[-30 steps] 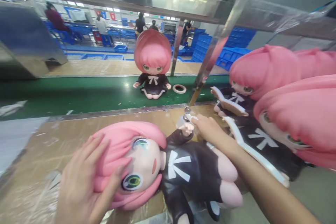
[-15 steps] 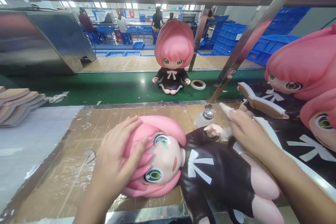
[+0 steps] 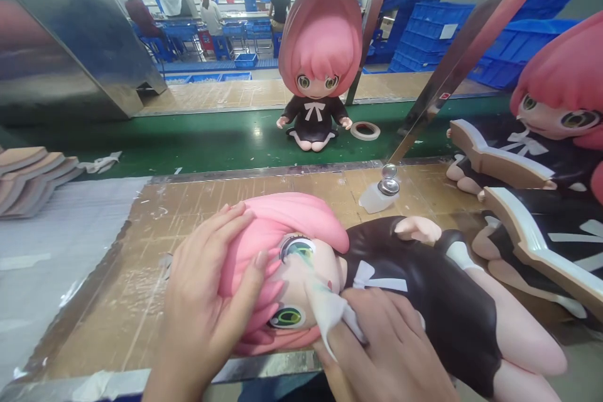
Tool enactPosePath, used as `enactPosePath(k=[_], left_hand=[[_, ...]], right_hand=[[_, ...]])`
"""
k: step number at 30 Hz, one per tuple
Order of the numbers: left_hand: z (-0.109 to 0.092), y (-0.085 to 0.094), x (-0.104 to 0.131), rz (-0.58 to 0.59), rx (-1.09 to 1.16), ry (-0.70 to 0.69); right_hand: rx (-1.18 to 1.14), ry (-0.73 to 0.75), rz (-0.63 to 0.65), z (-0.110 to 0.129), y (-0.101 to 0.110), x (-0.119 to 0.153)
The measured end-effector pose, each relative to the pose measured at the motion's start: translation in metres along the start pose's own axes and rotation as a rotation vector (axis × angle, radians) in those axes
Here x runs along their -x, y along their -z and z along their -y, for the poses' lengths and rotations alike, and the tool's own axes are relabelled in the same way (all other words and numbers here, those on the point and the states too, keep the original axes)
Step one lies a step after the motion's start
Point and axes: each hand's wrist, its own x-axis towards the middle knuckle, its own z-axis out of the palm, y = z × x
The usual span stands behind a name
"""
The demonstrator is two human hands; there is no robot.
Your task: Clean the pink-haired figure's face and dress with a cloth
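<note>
A large pink-haired doll (image 3: 400, 276) in a black dress lies on its back on the bench, head to the left. My left hand (image 3: 207, 289) grips its hair, thumb by the fringe and fingers over the side of the head. Between the closed fingers of my right hand (image 3: 381, 339) is a folded white cloth (image 3: 330, 311), its tip touching the doll's face near the mouth. A greenish smear runs from the upper eye across the cheek. Behind the doll stands a translucent bottle (image 3: 379, 195) with its metal lid flipped up.
Another such doll (image 3: 313, 75) sits upright on the green conveyor (image 3: 211, 144) beside a tape roll (image 3: 365, 131). More dolls at right hold brown book-shaped pieces (image 3: 499, 154). Similar pieces (image 3: 23, 179) are stacked at left. A slanted metal post (image 3: 438, 88) rises behind the bottle. People sit and stand far back.
My right hand has come from beside the bottle down to the doll's face with the white cloth. My left hand stays on the head. The camera view has tilted downward.
</note>
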Motion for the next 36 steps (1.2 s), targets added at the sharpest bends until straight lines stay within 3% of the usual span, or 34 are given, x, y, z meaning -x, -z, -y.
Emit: enactPosePath(k=[5,8,12,16,23,29,34,36], left_hand=[[0.006,0.002,0.001,0.027,0.002,-0.02],[0.007,0.002,0.003,0.018,0.013,-0.007],[0.004,0.002,0.002,0.032,0.006,0.024],[0.005,0.003,0.001,0.06,-0.005,0.027],[0.005,0.002,0.001,0.056,0.007,0.041],[0.004,0.0,0.0,0.054,0.019,0.061],[0.007,-0.001,0.0,0.053,0.007,0.032],[0.007,-0.001,0.0,0.053,0.002,0.036]], right_hand=[[0.043,0.049,0.063,-0.002,-0.018,-0.019],[0.075,0.037,0.016,-0.009,-0.015,-0.014],[0.099,0.019,0.046,-0.01,-0.019,-0.005],[0.015,-0.04,-0.058,-0.002,-0.03,-0.009],[0.081,0.01,0.106,-0.013,-0.017,-0.005],[-0.025,-0.028,-0.054,-0.004,-0.029,-0.007],[0.075,0.005,0.047,-0.012,-0.022,-0.003],[0.033,0.004,0.028,-0.01,-0.022,-0.003]])
